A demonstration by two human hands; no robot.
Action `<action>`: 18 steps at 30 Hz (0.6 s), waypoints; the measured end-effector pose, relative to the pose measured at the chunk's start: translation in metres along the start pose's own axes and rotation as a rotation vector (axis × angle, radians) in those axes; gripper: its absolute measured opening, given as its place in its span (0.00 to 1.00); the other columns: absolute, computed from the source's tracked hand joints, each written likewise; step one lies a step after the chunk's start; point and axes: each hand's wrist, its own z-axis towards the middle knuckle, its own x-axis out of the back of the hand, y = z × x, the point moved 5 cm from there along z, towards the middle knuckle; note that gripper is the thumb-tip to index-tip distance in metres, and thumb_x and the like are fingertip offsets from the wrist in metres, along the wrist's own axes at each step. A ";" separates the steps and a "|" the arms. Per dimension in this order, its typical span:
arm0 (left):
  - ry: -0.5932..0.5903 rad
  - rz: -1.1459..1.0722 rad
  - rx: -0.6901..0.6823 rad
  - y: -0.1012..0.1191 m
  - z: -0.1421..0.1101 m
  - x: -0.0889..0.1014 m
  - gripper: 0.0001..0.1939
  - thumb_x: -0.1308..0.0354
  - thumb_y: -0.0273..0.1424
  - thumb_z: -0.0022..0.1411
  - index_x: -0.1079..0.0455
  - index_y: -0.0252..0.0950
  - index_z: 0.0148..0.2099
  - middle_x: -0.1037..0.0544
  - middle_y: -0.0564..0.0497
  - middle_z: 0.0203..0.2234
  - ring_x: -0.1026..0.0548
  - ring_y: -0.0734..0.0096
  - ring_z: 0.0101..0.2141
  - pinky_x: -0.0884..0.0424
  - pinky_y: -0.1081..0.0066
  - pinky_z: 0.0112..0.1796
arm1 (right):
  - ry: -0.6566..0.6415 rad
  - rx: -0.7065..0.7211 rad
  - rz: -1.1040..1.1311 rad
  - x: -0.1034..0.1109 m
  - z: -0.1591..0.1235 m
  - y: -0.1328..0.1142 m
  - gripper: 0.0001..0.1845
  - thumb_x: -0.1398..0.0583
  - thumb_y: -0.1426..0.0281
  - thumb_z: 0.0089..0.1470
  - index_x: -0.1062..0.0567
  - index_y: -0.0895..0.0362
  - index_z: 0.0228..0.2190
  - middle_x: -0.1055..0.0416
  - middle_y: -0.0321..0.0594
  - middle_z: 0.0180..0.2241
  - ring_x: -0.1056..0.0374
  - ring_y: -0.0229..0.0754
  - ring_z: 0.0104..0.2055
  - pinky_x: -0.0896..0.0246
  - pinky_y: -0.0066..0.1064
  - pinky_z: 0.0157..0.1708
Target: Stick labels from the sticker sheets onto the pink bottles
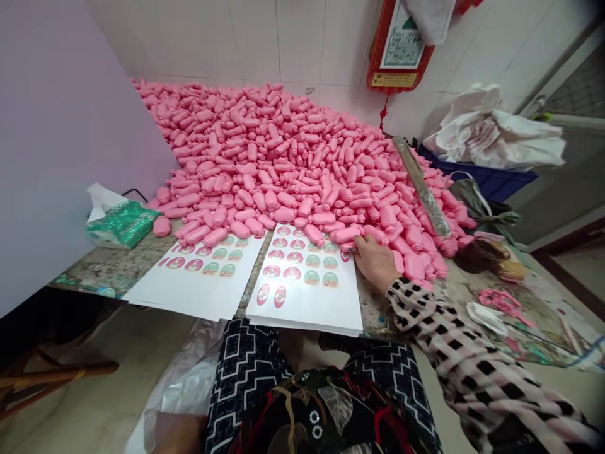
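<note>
Pink pieces (265, 151), heaped; your right hand (377, 261) at their front edge, fingers (362, 243) curled, hold: cannot tell; printed sheets (312, 306) alongside.

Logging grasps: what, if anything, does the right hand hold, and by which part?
Cannot be told; the right hand touches a bottle's right end, grip hidden.

I can't read a single word from here: the print on the pink and green stickers (292, 273) across the white sheets (307, 309) is too tiny. Lettering on the green tissue pack (125, 227) and the red-framed wall calendar (401, 47) blurs too.
</note>
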 end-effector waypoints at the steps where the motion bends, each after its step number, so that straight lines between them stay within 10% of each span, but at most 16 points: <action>1: -0.027 0.022 0.004 0.006 -0.004 0.007 0.13 0.53 0.28 0.48 0.27 0.37 0.21 0.22 0.43 0.22 0.23 0.50 0.31 0.33 0.60 0.33 | 0.007 0.019 -0.018 -0.002 0.003 -0.002 0.16 0.50 0.68 0.58 0.34 0.54 0.47 0.34 0.46 0.42 0.34 0.43 0.35 0.49 0.29 0.26; 9: -0.055 -0.362 -0.329 0.121 -0.028 0.098 0.20 0.48 0.40 0.57 0.30 0.42 0.51 0.25 0.47 0.46 0.28 0.59 0.45 0.35 0.62 0.46 | 0.140 0.174 -0.021 0.006 -0.012 0.004 0.15 0.49 0.64 0.57 0.29 0.55 0.43 0.33 0.43 0.38 0.37 0.40 0.32 0.54 0.29 0.23; 18: -0.572 -1.540 -0.453 0.272 -0.005 0.105 0.22 0.51 0.40 0.63 0.39 0.34 0.55 0.27 0.40 0.45 0.26 0.60 0.42 0.33 0.57 0.46 | 0.494 0.828 0.223 0.046 -0.116 -0.049 0.17 0.45 0.74 0.56 0.32 0.56 0.48 0.29 0.39 0.32 0.39 0.36 0.28 0.48 0.29 0.27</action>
